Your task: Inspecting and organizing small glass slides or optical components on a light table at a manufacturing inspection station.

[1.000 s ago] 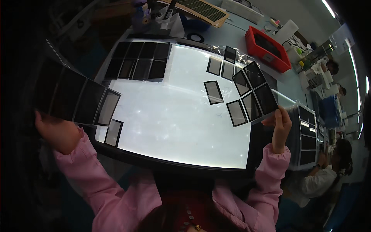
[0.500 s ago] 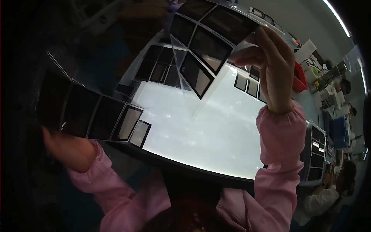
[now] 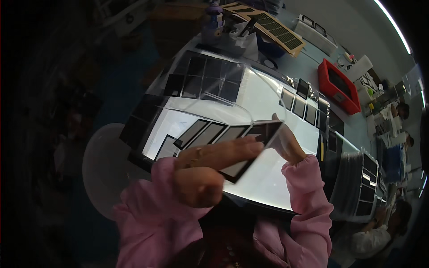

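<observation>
A clear plastic sheet with black-framed rectangular panels (image 3: 209,135) is held up, tilted, over a bright light table (image 3: 263,178). My left hand (image 3: 201,174) is closed at the sheet's near side, its fingers pressed together and pointing right across the panels, slightly blurred. My right hand (image 3: 288,145) grips the sheet's right end, its fingers partly behind the film. At the table's near left corner lies a single black-framed panel (image 3: 166,146). More dark panels (image 3: 208,76) lie under clear film at the far left of the table, and a few framed panels (image 3: 298,105) at the far right.
A red bin (image 3: 337,85) stands beyond the table's right side. Behind are a tan board with a dark grid (image 3: 281,33) and a purple bottle (image 3: 214,20). A round white stool (image 3: 105,174) stands at left. Stacked panel sheets (image 3: 367,183) and a co-worker (image 3: 373,234) are at right.
Both hands have come down and closer together, left hand moving right, right hand lower. The sheet, spread high and wide before, now hangs lower, bunched between them.
</observation>
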A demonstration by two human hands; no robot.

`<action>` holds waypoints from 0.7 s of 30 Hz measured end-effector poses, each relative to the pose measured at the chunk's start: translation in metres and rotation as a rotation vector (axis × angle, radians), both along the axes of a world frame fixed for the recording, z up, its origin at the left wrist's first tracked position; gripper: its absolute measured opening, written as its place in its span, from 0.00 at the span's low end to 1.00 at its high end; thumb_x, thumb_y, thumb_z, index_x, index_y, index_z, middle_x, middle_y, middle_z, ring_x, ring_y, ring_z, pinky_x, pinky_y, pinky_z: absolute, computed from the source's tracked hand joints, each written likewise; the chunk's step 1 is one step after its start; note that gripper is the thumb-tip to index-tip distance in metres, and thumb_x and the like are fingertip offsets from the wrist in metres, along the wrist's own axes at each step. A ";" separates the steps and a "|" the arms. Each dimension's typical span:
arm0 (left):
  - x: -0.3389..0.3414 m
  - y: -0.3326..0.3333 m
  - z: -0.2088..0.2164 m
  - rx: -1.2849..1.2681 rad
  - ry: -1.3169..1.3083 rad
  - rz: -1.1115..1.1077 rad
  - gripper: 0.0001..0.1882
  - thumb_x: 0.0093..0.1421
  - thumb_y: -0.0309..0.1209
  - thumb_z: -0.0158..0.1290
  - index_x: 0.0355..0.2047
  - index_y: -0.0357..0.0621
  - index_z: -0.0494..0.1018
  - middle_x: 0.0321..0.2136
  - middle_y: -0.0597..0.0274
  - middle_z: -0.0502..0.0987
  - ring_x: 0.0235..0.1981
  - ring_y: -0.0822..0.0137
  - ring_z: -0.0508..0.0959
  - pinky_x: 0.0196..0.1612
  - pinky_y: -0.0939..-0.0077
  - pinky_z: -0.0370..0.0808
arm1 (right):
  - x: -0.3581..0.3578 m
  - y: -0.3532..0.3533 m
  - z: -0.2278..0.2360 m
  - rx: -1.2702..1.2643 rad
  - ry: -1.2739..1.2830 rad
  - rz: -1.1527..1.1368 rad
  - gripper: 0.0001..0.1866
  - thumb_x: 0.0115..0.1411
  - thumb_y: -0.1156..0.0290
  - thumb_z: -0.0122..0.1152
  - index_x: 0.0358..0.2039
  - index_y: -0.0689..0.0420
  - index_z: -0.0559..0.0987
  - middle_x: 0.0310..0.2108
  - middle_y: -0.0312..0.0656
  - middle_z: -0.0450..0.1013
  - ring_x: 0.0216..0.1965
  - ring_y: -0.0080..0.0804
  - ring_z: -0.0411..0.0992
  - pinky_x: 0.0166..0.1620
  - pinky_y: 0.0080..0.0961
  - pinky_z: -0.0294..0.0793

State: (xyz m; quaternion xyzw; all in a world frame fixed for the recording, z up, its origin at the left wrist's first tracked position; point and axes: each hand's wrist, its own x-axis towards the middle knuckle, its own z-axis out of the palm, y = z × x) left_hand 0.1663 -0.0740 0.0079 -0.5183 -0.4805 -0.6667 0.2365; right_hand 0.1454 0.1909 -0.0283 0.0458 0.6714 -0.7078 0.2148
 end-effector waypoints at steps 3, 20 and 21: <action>0.049 0.085 -0.055 -0.517 0.114 0.106 0.14 0.62 0.38 0.57 0.40 0.44 0.67 0.56 0.47 0.75 0.56 0.49 0.77 0.56 0.47 0.75 | 0.023 0.051 -0.008 -0.124 -0.075 -0.089 0.53 0.64 0.26 0.30 0.61 0.68 0.69 0.57 0.61 0.70 0.52 0.57 0.76 0.47 0.45 0.80; -0.130 0.079 -0.089 -1.912 -0.268 0.760 0.30 0.69 0.63 0.33 0.71 0.88 0.45 0.75 0.75 0.32 0.75 0.51 0.38 0.68 0.26 0.48 | 0.108 0.126 -0.032 0.287 0.132 -0.535 0.17 0.66 0.69 0.57 0.51 0.66 0.77 0.37 0.48 0.81 0.29 0.32 0.82 0.28 0.21 0.81; -0.131 0.083 -0.083 -1.914 -0.282 0.784 0.30 0.69 0.62 0.33 0.70 0.88 0.46 0.75 0.74 0.33 0.75 0.51 0.38 0.68 0.26 0.47 | 0.107 0.126 -0.031 0.292 0.138 -0.533 0.17 0.65 0.69 0.57 0.51 0.65 0.77 0.37 0.47 0.81 0.28 0.31 0.82 0.28 0.20 0.80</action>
